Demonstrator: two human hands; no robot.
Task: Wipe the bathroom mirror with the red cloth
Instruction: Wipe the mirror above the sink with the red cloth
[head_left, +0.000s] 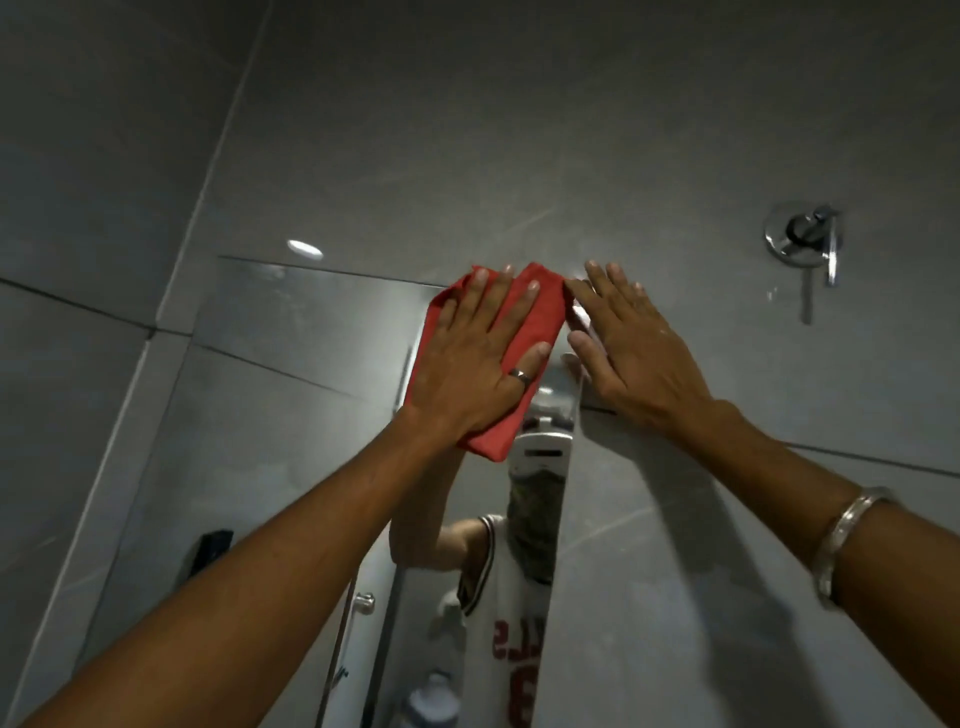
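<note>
Single head view, angled upward, close to mirror (291, 332).

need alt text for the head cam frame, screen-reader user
The left hand presses a red cloth flat against the top right corner of a bathroom mirror, while the right hand rests open beside it across the mirror's edge. A chrome wall valve sits on the grey tiles to the right.

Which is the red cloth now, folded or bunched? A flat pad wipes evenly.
Folded. The red cloth lies as a flat oblong under the spread left hand, pressed on the mirror.
</note>
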